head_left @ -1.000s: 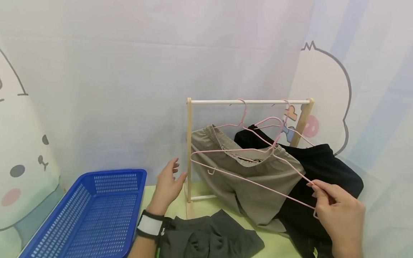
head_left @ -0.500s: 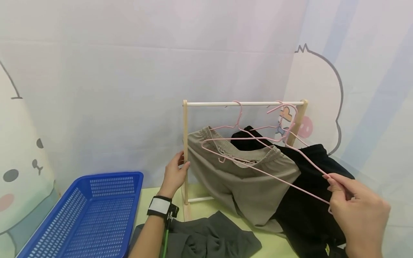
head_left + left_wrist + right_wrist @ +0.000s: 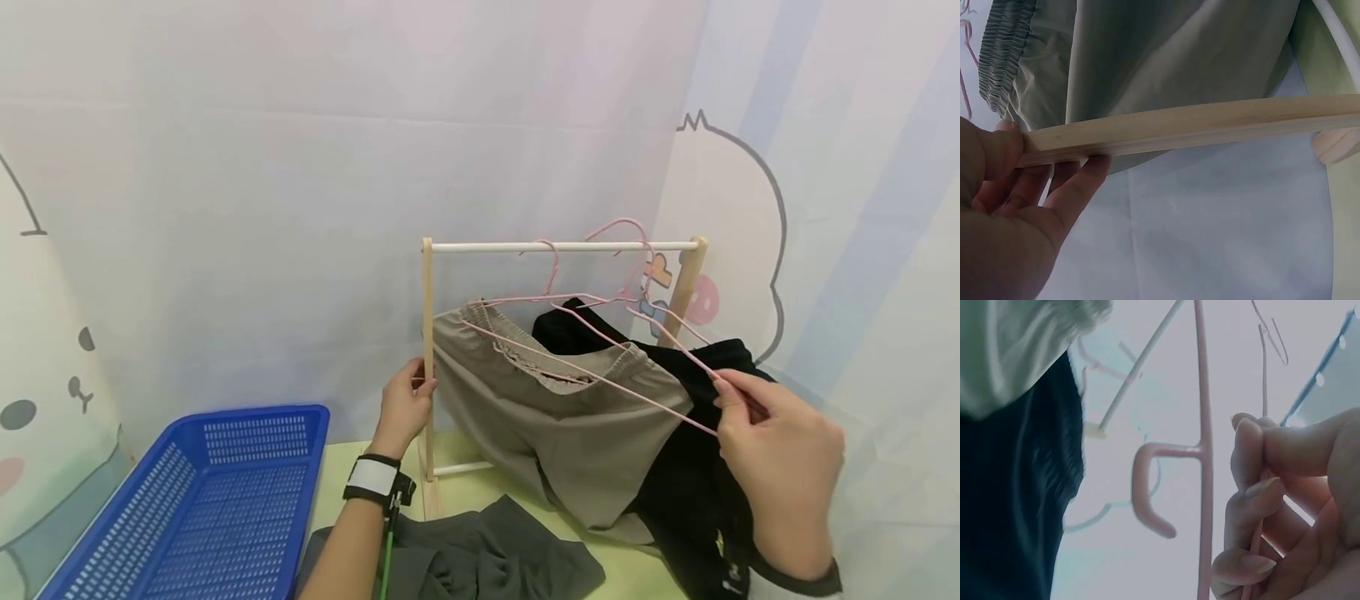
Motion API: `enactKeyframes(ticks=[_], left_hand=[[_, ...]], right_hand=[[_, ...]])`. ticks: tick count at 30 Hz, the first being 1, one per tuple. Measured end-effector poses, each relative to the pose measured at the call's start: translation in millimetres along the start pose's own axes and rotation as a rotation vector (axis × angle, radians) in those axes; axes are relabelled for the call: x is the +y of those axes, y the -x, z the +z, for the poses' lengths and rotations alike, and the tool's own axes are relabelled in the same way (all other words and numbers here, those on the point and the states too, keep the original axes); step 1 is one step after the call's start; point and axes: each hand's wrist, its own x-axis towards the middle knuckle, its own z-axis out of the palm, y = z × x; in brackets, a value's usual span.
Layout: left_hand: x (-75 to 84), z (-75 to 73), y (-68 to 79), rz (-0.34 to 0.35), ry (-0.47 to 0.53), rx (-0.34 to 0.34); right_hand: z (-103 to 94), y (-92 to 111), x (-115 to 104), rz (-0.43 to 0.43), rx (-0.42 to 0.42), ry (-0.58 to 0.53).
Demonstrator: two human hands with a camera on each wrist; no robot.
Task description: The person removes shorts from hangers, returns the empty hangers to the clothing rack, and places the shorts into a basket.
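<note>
a pink hanger (image 3: 1204, 450), likely light, springy and best held by its shoulder, is pinched there by the right grip (image 3: 787, 454) before beige trousers (image 3: 581, 446); a post (image 3: 428, 308) is clasped by the left grip (image 3: 405, 404).

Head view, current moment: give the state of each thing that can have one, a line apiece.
Left hand, gripping the rack upright
Right hand, pinching the bare pink hanger
Bare pink hanger, no garment on it; whether its hook touches the rail, cannot tell
Rack upright, standing
Beige shorts, hung on a hanger
Black garment, hung on a hanger
Dark grey garment, lying crumpled
Blue basket, upright, open-topped
</note>
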Motion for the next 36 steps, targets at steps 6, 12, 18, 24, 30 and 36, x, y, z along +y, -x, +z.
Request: enactKeyframes(ticks=[6,12,18,24,30,36], left_hand=[[1.7,-1.3,1.6,-0.004,0.002,-0.001],[2.9,-2.3,2.3,0.003,-0.007,0.002],[5.1,-2.4,3.1,0.016,-0.013,0.022],[4.4,-1.9,0.8,0.007,0.004,0.017],[2.6,-1.9,-0.6,-0.002,0.01,0.018],[0.8,-1.4,-0.2,0.0,0.008,0.008]], right_hand=[[31.1,-16,-40,-0.011,-0.052,0.004],[72.0,-23,-78,0.027,-0.163,-0.037],[111.5,-10,-93,-0.019,-0.25,-0.08],[123.2,10,-94,0.011,-0.301,-0.125],[126.9,20,-92,0.052,-0.345,-0.145],[127.5,22,-89,0.061,-0.354,-0.14]])
